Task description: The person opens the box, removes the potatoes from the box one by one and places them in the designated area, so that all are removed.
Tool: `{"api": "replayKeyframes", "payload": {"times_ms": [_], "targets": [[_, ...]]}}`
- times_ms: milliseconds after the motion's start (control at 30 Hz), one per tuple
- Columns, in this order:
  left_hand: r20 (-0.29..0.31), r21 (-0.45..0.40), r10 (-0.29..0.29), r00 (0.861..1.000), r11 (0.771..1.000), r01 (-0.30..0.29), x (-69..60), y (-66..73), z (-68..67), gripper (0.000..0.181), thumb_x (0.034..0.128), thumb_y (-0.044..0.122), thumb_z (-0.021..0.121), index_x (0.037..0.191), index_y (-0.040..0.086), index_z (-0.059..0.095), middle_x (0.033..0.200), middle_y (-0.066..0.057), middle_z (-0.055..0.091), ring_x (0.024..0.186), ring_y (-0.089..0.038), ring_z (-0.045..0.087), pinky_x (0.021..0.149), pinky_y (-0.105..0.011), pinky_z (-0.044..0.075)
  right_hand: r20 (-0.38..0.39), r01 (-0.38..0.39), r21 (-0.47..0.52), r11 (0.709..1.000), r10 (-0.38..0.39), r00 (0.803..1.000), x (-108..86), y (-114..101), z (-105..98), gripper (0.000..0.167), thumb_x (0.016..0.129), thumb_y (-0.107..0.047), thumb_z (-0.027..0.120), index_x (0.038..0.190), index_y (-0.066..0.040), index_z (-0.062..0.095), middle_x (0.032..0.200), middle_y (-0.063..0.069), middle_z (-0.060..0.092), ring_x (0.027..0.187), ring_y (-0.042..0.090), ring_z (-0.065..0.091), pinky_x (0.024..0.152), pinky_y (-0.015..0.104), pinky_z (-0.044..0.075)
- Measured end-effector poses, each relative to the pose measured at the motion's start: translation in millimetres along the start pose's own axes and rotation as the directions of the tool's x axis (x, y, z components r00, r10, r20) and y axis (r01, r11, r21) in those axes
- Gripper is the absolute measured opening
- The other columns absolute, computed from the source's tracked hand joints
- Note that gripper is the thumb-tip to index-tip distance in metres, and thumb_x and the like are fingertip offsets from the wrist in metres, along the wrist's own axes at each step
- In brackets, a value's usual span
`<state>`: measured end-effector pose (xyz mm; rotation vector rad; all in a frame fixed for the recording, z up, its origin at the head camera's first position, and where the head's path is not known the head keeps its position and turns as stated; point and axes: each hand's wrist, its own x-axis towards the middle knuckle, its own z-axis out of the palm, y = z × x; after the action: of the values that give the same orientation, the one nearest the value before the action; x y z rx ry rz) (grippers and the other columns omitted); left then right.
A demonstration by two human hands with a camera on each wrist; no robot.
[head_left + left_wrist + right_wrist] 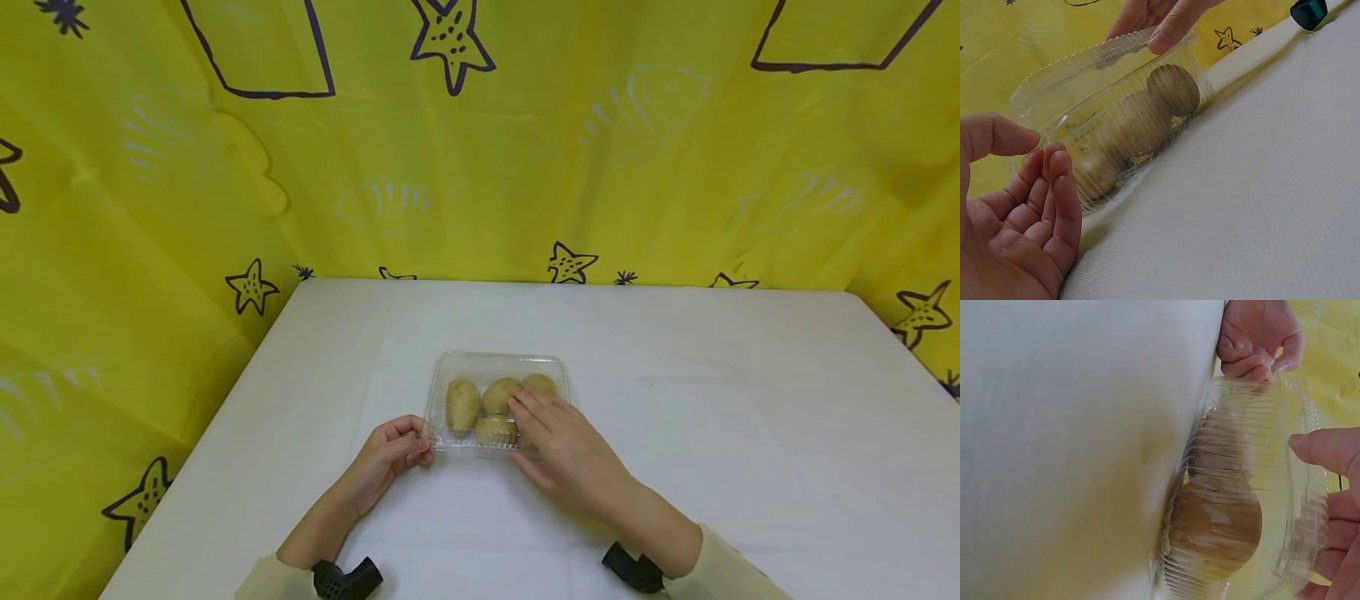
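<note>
A clear plastic clamshell container (pixel 501 361) stands on the white table, its lid over several potatoes (pixel 462 405). The ribbed wall also shows in the left wrist view, with a round potato (pixel 1174 89) behind it. At the container's left front corner, my left hand (pixel 392 452) pinches the rim between thumb and fingertips. My right hand (pixel 567 446) lies over the lid's right part with its fingers straight, covering some of the potatoes. Its thumb (pixel 1319 448) touches the container near the front rim in the right wrist view.
The white table (pixel 712 433) stretches out around the container. A yellow curtain (pixel 510 167) with drawn stars and fish hangs behind and beside it. Dark wrist devices (pixel 347 579) sit at both sleeves.
</note>
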<state>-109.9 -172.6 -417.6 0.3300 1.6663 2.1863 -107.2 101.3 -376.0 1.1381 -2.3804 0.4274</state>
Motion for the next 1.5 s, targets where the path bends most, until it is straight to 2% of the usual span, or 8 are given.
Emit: {"api": "replayKeyframes", "payload": {"times_ms": [233,500,767,1000,1167,1367,1500], "targets": [[-0.007,0.000,-0.003,1.000,1.000,0.003,0.4,-0.6,0.1,0.013,0.0877,0.000,0.045,0.086,0.008,0.054,0.078,0.000,0.056,0.074,-0.010,0.054,0.071,-0.023,0.047,-0.024,0.005,0.009,1.000,-0.005,1.000,-4.0,2.3,-0.6,0.057,0.082,-0.029,0.066,0.121,0.011,0.052,0.126,0.023,0.050,0.118,0.033,0.046,0.095,0.047,0.037],[-0.009,0.010,-0.012,1.000,1.000,0.012,0.7,-1.3,1.4,0.013,0.0881,-0.001,0.044,0.087,0.007,0.054,0.078,0.000,0.056,0.074,-0.010,0.054,0.071,-0.023,0.047,-0.055,0.011,0.020,1.000,-0.010,0.998,-9.0,7.3,-4.8,0.059,0.081,-0.031,0.066,0.118,0.013,0.052,0.123,0.026,0.052,0.115,0.036,0.048,0.092,0.047,0.040],[-0.020,0.011,-0.024,1.000,1.000,0.024,1.1,-1.2,1.1,0.012,0.0882,0.000,0.044,0.087,0.007,0.054,0.078,0.000,0.056,0.074,-0.011,0.054,0.071,-0.023,0.047,-0.080,-0.014,0.046,0.999,0.018,0.997,-13.7,11.1,-5.8,0.062,0.091,-0.043,0.050,0.118,0.013,0.052,0.122,0.026,0.052,0.114,0.037,0.049,0.091,0.047,0.041],[-0.020,0.024,-0.012,1.000,1.000,0.013,1.3,-1.2,0.8,0.012,0.0877,-0.001,0.043,0.087,0.006,0.053,0.079,-0.001,0.055,0.074,-0.011,0.054,0.071,-0.023,0.047,-0.115,0.008,0.044,0.999,-0.003,0.993,-15.7,13.6,-5.1,0.064,0.094,-0.045,0.041,0.116,0.014,0.053,0.121,0.027,0.053,0.113,0.037,0.050,0.089,0.046,0.043],[-0.031,0.024,-0.018,0.999,1.000,0.018,1.1,-0.9,1.4,0.011,0.0873,-0.001,0.043,0.087,0.005,0.053,0.079,-0.002,0.055,0.074,-0.011,0.054,0.070,-0.024,0.047,-0.147,0.049,0.008,0.999,-0.047,0.988,-15.2,15.1,-5.3,0.063,0.095,-0.044,0.040,0.113,0.014,0.055,0.118,0.027,0.055,0.109,0.037,0.052,0.086,0.044,0.045],[-0.026,0.026,-0.011,1.000,1.000,0.011,0.4,-0.5,1.2,0.012,0.0879,0.000,0.043,0.087,0.007,0.054,0.081,-0.001,0.055,0.075,-0.011,0.055,0.071,-0.024,0.047,-0.194,0.126,-0.125,0.984,-0.149,0.970,-12.4,18.0,-5.2,0.060,0.096,-0.042,0.038,0.106,0.013,0.060,0.109,0.025,0.060,0.101,0.034,0.058,0.080,0.039,0.049],[-0.021,0.025,-0.003,1.000,1.000,0.003,0.5,-0.5,1.3,0.011,0.0876,0.000,0.045,0.087,0.007,0.054,0.081,-0.001,0.055,0.075,-0.011,0.055,0.071,-0.024,0.048,-0.203,0.150,-0.185,0.971,-0.187,0.961,-11.7,18.7,-5.6,0.059,0.098,-0.040,0.035,0.102,0.012,0.062,0.104,0.024,0.062,0.096,0.032,0.061,0.077,0.036,0.050]]}}
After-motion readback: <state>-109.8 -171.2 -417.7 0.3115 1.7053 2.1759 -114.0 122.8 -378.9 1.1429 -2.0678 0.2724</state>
